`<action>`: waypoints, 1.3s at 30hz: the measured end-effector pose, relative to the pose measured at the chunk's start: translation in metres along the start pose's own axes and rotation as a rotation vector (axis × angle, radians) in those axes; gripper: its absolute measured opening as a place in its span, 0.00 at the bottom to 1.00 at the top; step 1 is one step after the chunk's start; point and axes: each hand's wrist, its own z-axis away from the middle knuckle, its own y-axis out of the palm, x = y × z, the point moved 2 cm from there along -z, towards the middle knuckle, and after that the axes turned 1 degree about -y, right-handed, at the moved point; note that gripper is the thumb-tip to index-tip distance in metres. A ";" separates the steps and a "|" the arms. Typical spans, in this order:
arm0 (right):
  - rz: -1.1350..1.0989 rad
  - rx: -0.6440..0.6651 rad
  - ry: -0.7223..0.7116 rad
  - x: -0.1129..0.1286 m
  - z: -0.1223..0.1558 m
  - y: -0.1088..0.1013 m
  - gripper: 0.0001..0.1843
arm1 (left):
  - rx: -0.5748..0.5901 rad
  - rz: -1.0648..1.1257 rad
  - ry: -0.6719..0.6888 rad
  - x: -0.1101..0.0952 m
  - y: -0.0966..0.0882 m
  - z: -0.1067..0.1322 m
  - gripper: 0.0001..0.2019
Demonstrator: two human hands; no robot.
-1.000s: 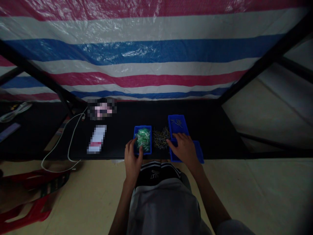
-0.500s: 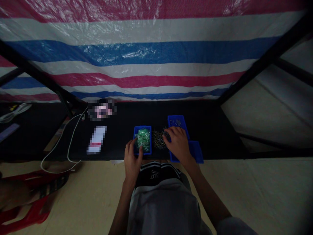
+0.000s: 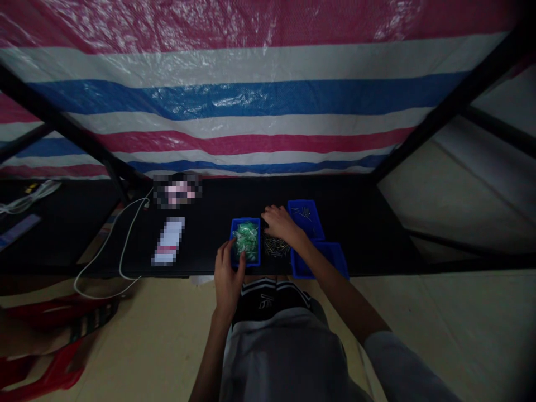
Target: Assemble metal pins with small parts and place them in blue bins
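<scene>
A small blue bin (image 3: 233, 230) filled with green plastic pieces stands near the front edge of the black table (image 3: 368, 223). My left hand (image 3: 228, 271) grips its near left corner, thumb on the rim. A loose pile of small metal pins (image 3: 276, 247) lies just right of that bin. My right hand (image 3: 280, 221) hovers over the far end of the pile, fingers curled down; what they hold, if anything, is hidden. A second blue bin (image 3: 306, 215) with a few pins sits to the right, a third (image 3: 330, 258) in front of it.
A white cable (image 3: 121, 245) loops off the table's left side. Two blurred flat items (image 3: 168, 241) lie left of the bins. A striped tarpaulin (image 3: 259, 100) hangs behind the table. Red plastic furniture (image 3: 46, 357) stands on the floor at lower left.
My right hand has moved left and away from me, from the front blue bin across the pin pile to its far end. The left hand has stayed on the green-filled bin.
</scene>
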 end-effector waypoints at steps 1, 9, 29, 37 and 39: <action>-0.007 0.019 0.001 0.000 -0.002 0.001 0.15 | 0.001 0.002 0.004 0.000 0.000 0.000 0.19; -0.083 0.067 0.025 0.000 -0.005 0.006 0.10 | 0.006 0.002 0.002 -0.001 0.000 0.000 0.20; -0.655 -0.384 0.087 0.015 0.052 -0.018 0.13 | -0.193 -0.034 0.016 -0.016 -0.016 0.004 0.16; -1.086 -0.676 0.036 0.060 0.121 -0.009 0.07 | 0.142 0.201 0.178 -0.054 -0.014 0.006 0.08; -1.027 -0.704 0.029 0.064 0.133 -0.009 0.09 | 0.215 0.264 0.232 -0.061 -0.004 0.010 0.07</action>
